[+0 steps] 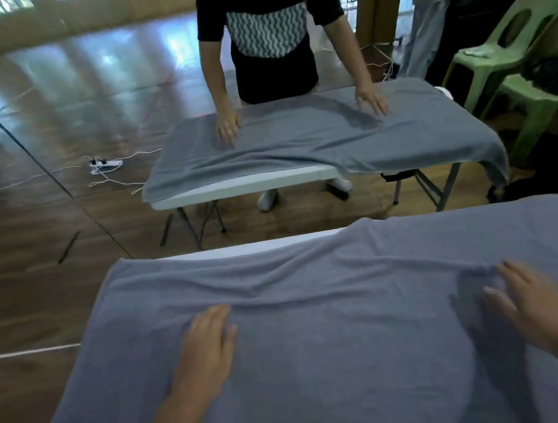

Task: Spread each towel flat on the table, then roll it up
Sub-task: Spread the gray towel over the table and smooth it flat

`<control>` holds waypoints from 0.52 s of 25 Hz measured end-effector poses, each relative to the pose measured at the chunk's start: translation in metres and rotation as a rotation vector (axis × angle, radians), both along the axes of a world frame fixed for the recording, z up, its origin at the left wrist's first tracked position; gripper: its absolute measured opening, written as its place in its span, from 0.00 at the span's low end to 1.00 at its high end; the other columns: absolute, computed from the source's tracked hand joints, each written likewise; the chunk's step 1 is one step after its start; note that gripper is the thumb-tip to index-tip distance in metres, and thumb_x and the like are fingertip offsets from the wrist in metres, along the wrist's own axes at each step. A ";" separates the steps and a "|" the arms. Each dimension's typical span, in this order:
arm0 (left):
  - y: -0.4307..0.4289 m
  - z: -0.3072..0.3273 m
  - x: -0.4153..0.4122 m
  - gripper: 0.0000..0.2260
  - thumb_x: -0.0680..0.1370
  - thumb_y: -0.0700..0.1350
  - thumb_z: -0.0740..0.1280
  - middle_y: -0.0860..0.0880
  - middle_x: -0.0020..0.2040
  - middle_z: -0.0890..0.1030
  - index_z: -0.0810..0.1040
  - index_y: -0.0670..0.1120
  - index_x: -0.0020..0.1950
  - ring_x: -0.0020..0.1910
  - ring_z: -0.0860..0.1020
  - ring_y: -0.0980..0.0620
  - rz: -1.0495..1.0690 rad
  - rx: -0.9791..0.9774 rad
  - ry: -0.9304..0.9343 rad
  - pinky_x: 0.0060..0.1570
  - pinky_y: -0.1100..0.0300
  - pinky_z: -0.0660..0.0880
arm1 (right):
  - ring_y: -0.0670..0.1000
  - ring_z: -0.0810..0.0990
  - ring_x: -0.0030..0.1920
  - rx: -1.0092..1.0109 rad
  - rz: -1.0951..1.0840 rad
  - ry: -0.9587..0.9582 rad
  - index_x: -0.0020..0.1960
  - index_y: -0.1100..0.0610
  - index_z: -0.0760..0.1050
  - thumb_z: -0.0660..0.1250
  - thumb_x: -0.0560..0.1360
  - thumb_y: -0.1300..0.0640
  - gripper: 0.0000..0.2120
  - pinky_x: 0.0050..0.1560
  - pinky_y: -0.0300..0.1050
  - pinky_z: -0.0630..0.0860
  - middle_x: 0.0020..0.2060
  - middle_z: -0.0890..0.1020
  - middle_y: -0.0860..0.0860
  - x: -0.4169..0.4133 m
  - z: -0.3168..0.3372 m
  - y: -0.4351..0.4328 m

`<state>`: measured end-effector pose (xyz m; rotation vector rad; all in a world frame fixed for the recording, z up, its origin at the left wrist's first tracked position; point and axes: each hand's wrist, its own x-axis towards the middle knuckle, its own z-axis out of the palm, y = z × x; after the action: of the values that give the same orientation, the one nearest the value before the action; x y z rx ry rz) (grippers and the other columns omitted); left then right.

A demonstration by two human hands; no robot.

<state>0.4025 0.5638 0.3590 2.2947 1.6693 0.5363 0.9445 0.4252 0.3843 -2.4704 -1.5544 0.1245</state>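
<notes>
A large grey towel (336, 343) lies spread over my white table (257, 246), draping past its left and right edges. Long wrinkles run across its far half. My left hand (208, 342) lies flat on the towel left of centre, fingers straight and pointing away from me. My right hand (531, 302) presses flat on the towel at the right, fingers straight. Both hands are slightly blurred.
Across a strip of wooden floor stands a second white folding table (244, 189) covered by another grey towel (314, 138), with a person (266, 33) pressing both palms on it. Green plastic chairs (508, 49) stand at the right. A power strip (105, 164) and cords lie on the floor.
</notes>
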 end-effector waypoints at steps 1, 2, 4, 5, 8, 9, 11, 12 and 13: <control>0.039 0.001 -0.017 0.26 0.81 0.59 0.51 0.44 0.67 0.77 0.76 0.45 0.68 0.67 0.74 0.43 0.012 -0.017 0.017 0.67 0.45 0.71 | 0.64 0.70 0.69 0.013 0.061 0.032 0.69 0.61 0.71 0.56 0.79 0.40 0.29 0.69 0.64 0.67 0.70 0.71 0.62 -0.032 -0.003 0.036; 0.071 0.000 -0.029 0.27 0.81 0.59 0.50 0.45 0.70 0.75 0.74 0.46 0.70 0.70 0.71 0.44 0.008 -0.033 0.053 0.69 0.46 0.68 | 0.62 0.67 0.72 -0.019 0.110 0.040 0.72 0.59 0.69 0.57 0.79 0.41 0.29 0.72 0.61 0.64 0.73 0.69 0.60 -0.068 0.003 0.068; 0.123 -0.007 -0.048 0.25 0.82 0.57 0.51 0.47 0.75 0.70 0.70 0.47 0.74 0.75 0.65 0.47 -0.038 -0.070 0.143 0.73 0.46 0.63 | 0.57 0.60 0.76 -0.063 0.200 0.043 0.76 0.55 0.63 0.58 0.80 0.42 0.29 0.75 0.55 0.58 0.77 0.62 0.55 -0.135 -0.007 0.118; 0.139 -0.012 -0.056 0.25 0.83 0.57 0.51 0.48 0.77 0.67 0.66 0.48 0.76 0.76 0.62 0.48 -0.059 -0.088 0.199 0.74 0.46 0.60 | 0.55 0.57 0.77 -0.067 0.226 0.043 0.77 0.53 0.60 0.57 0.80 0.42 0.29 0.76 0.53 0.55 0.78 0.60 0.53 -0.157 -0.016 0.138; 0.167 -0.025 -0.073 0.26 0.83 0.60 0.49 0.53 0.81 0.56 0.54 0.54 0.80 0.79 0.53 0.50 -0.083 -0.156 0.355 0.75 0.41 0.53 | 0.51 0.50 0.79 -0.134 0.213 0.009 0.79 0.48 0.53 0.50 0.81 0.38 0.29 0.77 0.53 0.47 0.79 0.53 0.48 -0.191 -0.036 0.162; 0.173 -0.027 -0.076 0.27 0.83 0.62 0.49 0.55 0.81 0.53 0.52 0.55 0.81 0.79 0.50 0.51 -0.073 -0.164 0.372 0.75 0.39 0.51 | 0.50 0.48 0.79 -0.168 0.187 0.005 0.79 0.47 0.51 0.48 0.80 0.37 0.30 0.77 0.53 0.46 0.80 0.51 0.48 -0.188 -0.043 0.163; 0.191 -0.030 -0.082 0.29 0.82 0.64 0.47 0.55 0.81 0.48 0.48 0.56 0.81 0.80 0.46 0.52 -0.056 -0.205 0.378 0.74 0.34 0.49 | 0.50 0.45 0.79 -0.206 0.171 -0.027 0.79 0.46 0.48 0.41 0.77 0.32 0.35 0.78 0.53 0.45 0.80 0.48 0.47 -0.180 -0.049 0.166; 0.200 -0.029 -0.083 0.29 0.81 0.65 0.47 0.55 0.82 0.47 0.47 0.57 0.81 0.80 0.45 0.51 -0.048 -0.243 0.390 0.73 0.33 0.49 | 0.50 0.45 0.79 -0.224 0.172 -0.045 0.79 0.46 0.46 0.36 0.74 0.29 0.38 0.78 0.53 0.45 0.80 0.47 0.47 -0.176 -0.047 0.168; 0.208 -0.026 -0.082 0.30 0.81 0.66 0.46 0.54 0.82 0.47 0.47 0.57 0.81 0.80 0.45 0.50 -0.043 -0.270 0.400 0.73 0.31 0.49 | 0.51 0.45 0.79 -0.227 0.165 -0.053 0.80 0.46 0.46 0.32 0.71 0.27 0.42 0.78 0.53 0.45 0.80 0.47 0.48 -0.176 -0.044 0.169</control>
<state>0.3203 0.7715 0.3330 2.3305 1.7243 -0.1649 0.7685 0.5941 0.3400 -2.5257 -1.8595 0.2790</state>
